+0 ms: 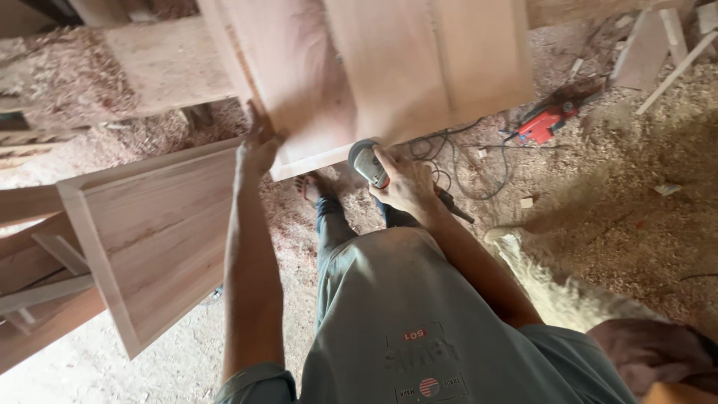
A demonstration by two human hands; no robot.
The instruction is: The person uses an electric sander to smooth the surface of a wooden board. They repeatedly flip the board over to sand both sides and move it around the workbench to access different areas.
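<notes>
A large pale wooden panel (389, 67) with a framed edge lies in front of me, its near edge at waist height. My left hand (258, 146) presses on the panel's near left corner, fingers spread over the rim. My right hand (404, 183) grips a grey and red hand-held power tool (368, 163) whose head meets the panel's near edge. The tool's black cord trails down to the floor behind my hand. My legs and one sandalled foot (310, 187) show below the panel.
A second framed wooden panel (149, 232) leans at the left over stacked timber (37, 299). A red power tool (546, 123) and tangled black cable (467, 161) lie on the sawdust floor at the right. Wooden offcuts (658, 45) sit at the top right.
</notes>
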